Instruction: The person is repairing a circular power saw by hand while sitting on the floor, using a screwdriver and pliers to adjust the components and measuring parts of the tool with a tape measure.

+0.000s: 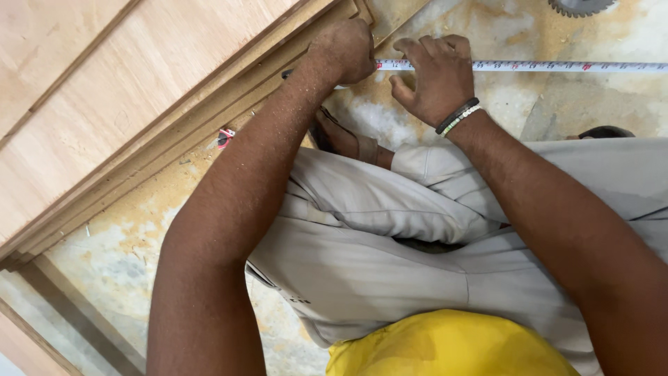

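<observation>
Left hand (344,50) fingers curling shut, pinning the tape measure (557,67) end at the plywood stack (125,118) edge. Right hand (435,76) fingers bent, pressing the blade onto the dusty floor (501,31). Tape looks light, thin, springy and slippery; best pinched flat by its edges.

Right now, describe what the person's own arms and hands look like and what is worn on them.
Both arms are bare to the upper arm, with no sleeves in view and no gloves. The left hand and its forearm carry flecks of sawdust. The right hand has two bands at the wrist: a black band and beside it a bracelet of small pale beads. No rings or watch can be seen.
</observation>
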